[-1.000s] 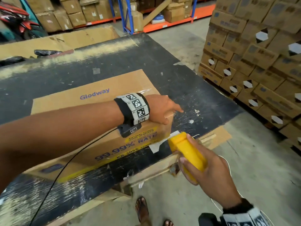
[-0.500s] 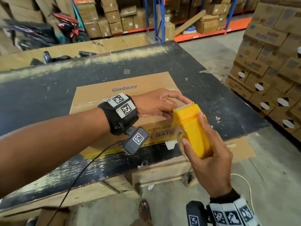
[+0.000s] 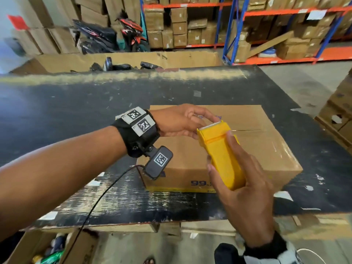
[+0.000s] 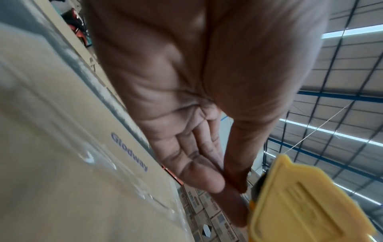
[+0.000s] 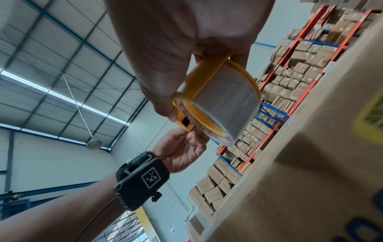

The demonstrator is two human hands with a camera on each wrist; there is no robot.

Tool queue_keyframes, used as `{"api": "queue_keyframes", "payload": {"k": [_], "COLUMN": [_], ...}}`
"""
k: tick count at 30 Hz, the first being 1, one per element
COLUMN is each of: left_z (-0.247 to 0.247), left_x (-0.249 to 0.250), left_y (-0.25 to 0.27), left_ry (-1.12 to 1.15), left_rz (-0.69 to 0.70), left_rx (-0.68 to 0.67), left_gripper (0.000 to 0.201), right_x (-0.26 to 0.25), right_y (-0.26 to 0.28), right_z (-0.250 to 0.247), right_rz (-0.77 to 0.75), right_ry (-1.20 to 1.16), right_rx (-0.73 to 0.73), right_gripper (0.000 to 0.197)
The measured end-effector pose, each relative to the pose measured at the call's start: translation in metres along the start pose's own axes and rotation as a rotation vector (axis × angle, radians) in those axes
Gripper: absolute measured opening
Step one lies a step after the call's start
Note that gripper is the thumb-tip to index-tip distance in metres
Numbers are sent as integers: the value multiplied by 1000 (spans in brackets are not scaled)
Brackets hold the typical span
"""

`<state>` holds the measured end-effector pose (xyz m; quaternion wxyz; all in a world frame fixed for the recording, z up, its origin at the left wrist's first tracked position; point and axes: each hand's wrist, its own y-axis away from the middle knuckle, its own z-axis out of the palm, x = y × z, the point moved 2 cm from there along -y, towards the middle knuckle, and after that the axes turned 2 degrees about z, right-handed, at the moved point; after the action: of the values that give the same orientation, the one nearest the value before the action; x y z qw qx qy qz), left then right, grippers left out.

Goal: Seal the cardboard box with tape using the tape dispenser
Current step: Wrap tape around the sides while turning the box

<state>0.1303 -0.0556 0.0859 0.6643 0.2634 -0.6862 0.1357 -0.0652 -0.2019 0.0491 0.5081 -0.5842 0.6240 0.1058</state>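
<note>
The cardboard box (image 4: 62, 147) reads "Glodway" (top) and "99." (front side).

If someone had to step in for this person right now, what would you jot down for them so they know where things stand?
Right hand: grips the yellow tape dispenser, held above the box with its cutter end pointing away.
Left hand: fingertips at the dispenser's cutter end, apparently picking at the tape's free end; the tape between them cannot be seen.
Cardboard box: lies flat on the black table, flaps closed. Clear tape already shows on part of its top in the left wrist view.
Done: dispenser picked up and brought to the box.
Left: pull the tape free, stick it down, run it along the centre seam, cut it.
</note>
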Motion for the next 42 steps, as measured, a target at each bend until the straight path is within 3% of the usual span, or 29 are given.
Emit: {"api": "queue_keyframes", "payload": {"k": [4, 9, 12, 18, 26, 30, 33, 35, 37, 39, 42], "left_z": [-64, -182, -229, -260, -289, -290, -286, -288, -291, -282, -252], "left_x": [6, 30, 30, -10, -71, -97, -110, -112, -108, -104, -113], "left_y": [24, 31, 21, -14, -31, -42, -46, -44, -37, -24, -6], "left_ry": [-219, -409, -452, -596, -581, -577, -609, -711, -855, -772, -796], "left_rz": [26, 73, 47, 54, 43, -22, -127, -155, -58, 123, 234], "left_rx": [-27, 227, 219, 141, 196, 220, 164, 158, 255, 341, 190], "left_gripper": [44, 34, 35, 30, 27, 29, 32, 35, 32, 30, 38], "right_x": [-39, -86, -107, -117, -107, -99, -95, -93, -92, -92, -93], "right_y": [-12, -1, 5, -20, -56, -62, -60, -59, -58, -59, -61], "right_z": [51, 87, 110, 166, 204, 213, 216, 216, 214, 213, 214], "right_rz": [43, 114, 131, 307, 313, 340, 371, 386, 399, 410, 417], "right_ry": [11, 68, 103, 114, 217, 270, 294, 303, 294, 274, 283], "right_rx": [-47, -30, 5, -58, -109, -158, -179, -185, -188, -187, -192], "right_gripper": [78, 81, 85, 79, 77, 78, 77, 76, 74, 74, 75]}}
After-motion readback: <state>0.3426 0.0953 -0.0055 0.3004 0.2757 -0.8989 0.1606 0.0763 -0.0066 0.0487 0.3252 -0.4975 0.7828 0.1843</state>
